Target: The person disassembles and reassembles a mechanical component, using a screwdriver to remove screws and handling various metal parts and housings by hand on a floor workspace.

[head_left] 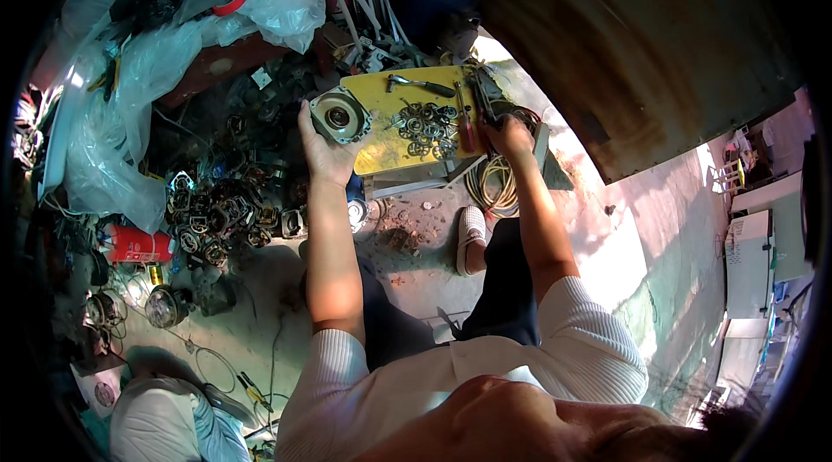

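Metal housing sits in our left hand, thumb and fingers gripping its edge, at the left end of the yellow board; open face points up at us, bore axis running the same way; our right hand is at the board's right end, by a dark tool; can't tell if those fingers are closed on it

Sunlight lies in patches across pale floor.
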The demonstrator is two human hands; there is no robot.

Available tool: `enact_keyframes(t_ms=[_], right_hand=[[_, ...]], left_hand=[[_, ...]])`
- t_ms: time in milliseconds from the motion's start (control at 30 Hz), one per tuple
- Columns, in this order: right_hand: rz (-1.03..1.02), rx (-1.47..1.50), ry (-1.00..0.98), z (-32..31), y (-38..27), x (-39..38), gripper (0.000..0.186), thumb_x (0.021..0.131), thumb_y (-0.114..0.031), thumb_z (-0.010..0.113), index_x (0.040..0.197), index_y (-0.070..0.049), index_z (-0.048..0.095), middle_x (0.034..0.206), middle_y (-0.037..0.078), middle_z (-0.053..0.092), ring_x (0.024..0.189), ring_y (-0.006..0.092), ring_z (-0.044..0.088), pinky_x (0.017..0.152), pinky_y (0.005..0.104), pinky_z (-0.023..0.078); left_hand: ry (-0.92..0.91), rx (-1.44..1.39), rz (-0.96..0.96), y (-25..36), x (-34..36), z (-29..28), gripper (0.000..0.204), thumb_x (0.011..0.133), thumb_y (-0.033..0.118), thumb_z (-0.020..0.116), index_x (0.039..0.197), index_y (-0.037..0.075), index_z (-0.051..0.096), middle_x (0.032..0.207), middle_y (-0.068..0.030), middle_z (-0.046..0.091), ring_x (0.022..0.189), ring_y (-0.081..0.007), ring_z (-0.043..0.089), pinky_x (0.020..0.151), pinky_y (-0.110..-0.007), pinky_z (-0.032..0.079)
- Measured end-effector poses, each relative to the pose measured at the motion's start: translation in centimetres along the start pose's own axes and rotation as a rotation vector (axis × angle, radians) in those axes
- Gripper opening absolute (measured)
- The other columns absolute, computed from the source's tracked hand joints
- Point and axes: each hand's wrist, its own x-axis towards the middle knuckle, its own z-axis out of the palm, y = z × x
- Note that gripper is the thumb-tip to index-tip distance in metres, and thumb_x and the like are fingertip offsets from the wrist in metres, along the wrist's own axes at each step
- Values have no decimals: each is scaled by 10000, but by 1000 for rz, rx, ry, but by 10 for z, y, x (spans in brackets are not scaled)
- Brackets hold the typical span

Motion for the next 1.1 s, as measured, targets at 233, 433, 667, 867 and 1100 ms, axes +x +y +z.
enact_keyframes(t_ms=[233,433,667,867,1100], right_hand=[[-8,28,119,26,20,10,541,892,-488,525,1114,5,515,1138,288,594,1031,476,611,906,502,500],[-259,905,120,-15,-11,-20,341,1003,-283,548,1118,36,508,910,142,621,756,231,613,644,351,480],[-298,1290,-542,-37,-60,-90,386,1000,-248,568,1346,-78,542,889,-20,599,716,44,517,580,191,399],[-319,1292,-846,-45,-54,-99,414,1008,-227,539,1393,-78,517,855,-15,596,658,43,499,532,183,372],[-166,1367,-968,-42,-56,-104,400,1013,-245,510,1373,-71,534,797,13,602,624,51,490,494,181,351]], left_hand=[[-62,-1,-110,-6,5,-5,717,869,611,466,1350,80,506,1420,-195,482,1312,-545,397,1099,-716,103],[-151,-112,-159,-4,10,-1,817,855,671,515,1376,41,484,1407,-225,477,1381,-536,276,1095,-716,137],[-162,20,-70,-8,13,1,822,888,705,460,1312,5,526,1273,-246,564,1262,-528,442,1032,-676,341],[-218,87,84,-12,12,8,675,983,566,417,1267,-34,537,1196,-187,608,1119,-318,590,1034,-578,442],[-159,102,119,-19,14,10,772,947,639,411,1288,-46,515,1234,-266,573,1157,-419,554,1035,-594,415]])
